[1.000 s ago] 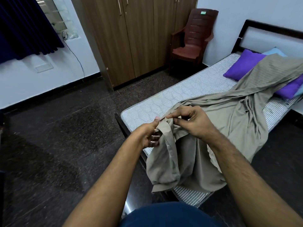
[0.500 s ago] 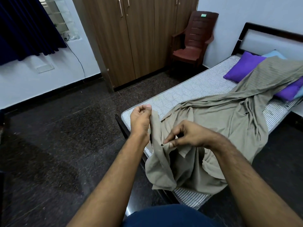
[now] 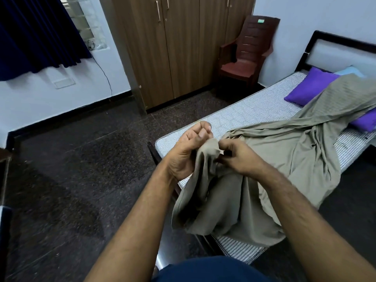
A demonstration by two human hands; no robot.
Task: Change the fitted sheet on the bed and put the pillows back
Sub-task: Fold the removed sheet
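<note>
A khaki-green fitted sheet [image 3: 284,151] lies loosely bunched along the striped bare mattress [image 3: 250,110], from the foot of the bed up over the pillows. My left hand [image 3: 189,151] grips a gathered edge of the sheet above the bed's foot corner, fingers curled. My right hand [image 3: 238,157] pinches the same edge just to the right, almost touching the left. Fabric hangs below both hands over the mattress corner. A purple pillow [image 3: 309,86] lies near the headboard, a second purple pillow [image 3: 364,121] is partly under the sheet, and a light blue pillow [image 3: 350,71] peeks out behind.
A brown plastic chair [image 3: 246,55] stands in the corner by the wooden wardrobe [image 3: 173,43]. The black headboard [image 3: 343,49] is at the far right. Dark stone floor [image 3: 71,169] spreads to the left. A dark blue curtain [image 3: 34,31] hangs at the window.
My right hand rose and moved left to meet the left hand at the sheet's edge. The left hand lifted and turned, gathering more fabric. The hanging fold shifted with them.
</note>
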